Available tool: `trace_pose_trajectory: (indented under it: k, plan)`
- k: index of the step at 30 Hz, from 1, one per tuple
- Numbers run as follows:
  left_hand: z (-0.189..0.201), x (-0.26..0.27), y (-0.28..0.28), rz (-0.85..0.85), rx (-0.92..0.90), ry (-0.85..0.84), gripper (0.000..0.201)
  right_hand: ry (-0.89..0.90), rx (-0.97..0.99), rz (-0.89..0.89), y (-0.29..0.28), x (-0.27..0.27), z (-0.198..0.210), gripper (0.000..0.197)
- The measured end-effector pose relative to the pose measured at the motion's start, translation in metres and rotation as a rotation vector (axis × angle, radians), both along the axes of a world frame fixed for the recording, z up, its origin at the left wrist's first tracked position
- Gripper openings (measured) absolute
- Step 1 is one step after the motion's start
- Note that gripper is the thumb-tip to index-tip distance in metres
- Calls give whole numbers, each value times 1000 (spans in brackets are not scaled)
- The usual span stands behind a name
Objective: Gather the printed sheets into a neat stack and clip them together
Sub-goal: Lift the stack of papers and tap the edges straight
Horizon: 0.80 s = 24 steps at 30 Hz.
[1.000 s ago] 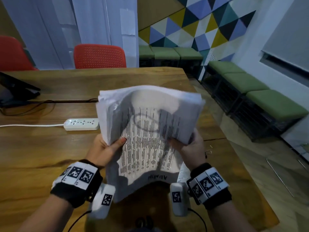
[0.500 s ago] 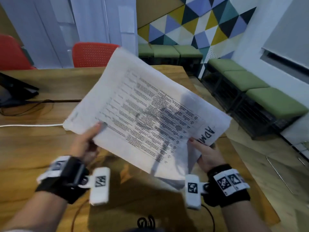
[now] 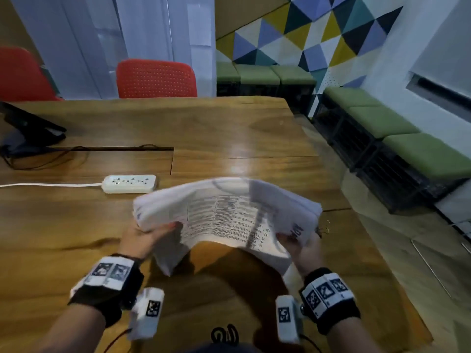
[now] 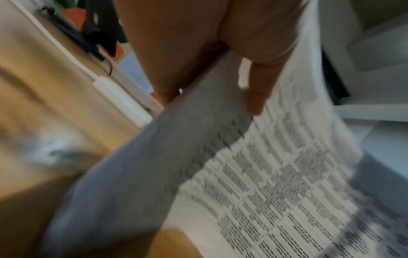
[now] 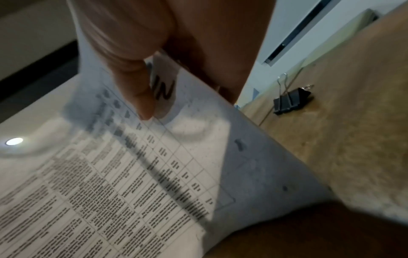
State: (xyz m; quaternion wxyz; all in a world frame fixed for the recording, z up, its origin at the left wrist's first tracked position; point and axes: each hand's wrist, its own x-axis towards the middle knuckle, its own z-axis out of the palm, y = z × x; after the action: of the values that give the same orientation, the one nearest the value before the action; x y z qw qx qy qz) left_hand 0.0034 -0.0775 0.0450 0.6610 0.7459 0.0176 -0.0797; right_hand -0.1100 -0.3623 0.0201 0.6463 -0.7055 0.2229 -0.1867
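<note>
Sheets: I am holding the printed sheets [image 3: 229, 212] above the table [image 3: 216, 128], sagging in the middle, print facing up.
Left hand [image 3: 142, 238]: my fingers [image 4: 256, 90] are clamping the stack's left edge, thumb on top.
Right hand [image 3: 303, 248]: my fingers [image 5: 137, 87] are pinching the stack's right edge, thumb pressing on the printed page.
Binder clip [image 5: 291, 101]: it is lying on the table just right of the sheets, apart from them.
Power strip [image 3: 130, 183]: it is sitting on the table beyond the sheets' left corner.
</note>
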Motion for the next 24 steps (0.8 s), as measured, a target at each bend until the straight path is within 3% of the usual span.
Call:
trace_pose_trajectory:
  k: [5, 9, 12, 14, 15, 19, 24]
  plan:
    - [5, -4, 0, 75, -121, 38, 40, -24, -2, -17, 2, -2, 4, 23]
    - [5, -12, 3, 12, -7, -5, 33, 13, 38, -12, 2, -8, 2, 32]
    - [10, -16, 2, 12, 13, -176, 44, -68, 46, -94, 5, -11, 12, 77]
    - [13, -14, 1, 99, -39, -287, 76, -159, 24, -219, 12, -8, 31, 79]
    - [16, -12, -2, 156, -66, -312, 78, -205, 27, -286, 14, -5, 39, 73]
    - [20, -3, -13, 360, -114, -242, 45, -156, 87, -467, 15, 10, 57, 41]
    - [20, 3, -11, 390, -146, -139, 13, -84, 125, -541, 12, 15, 53, 42]
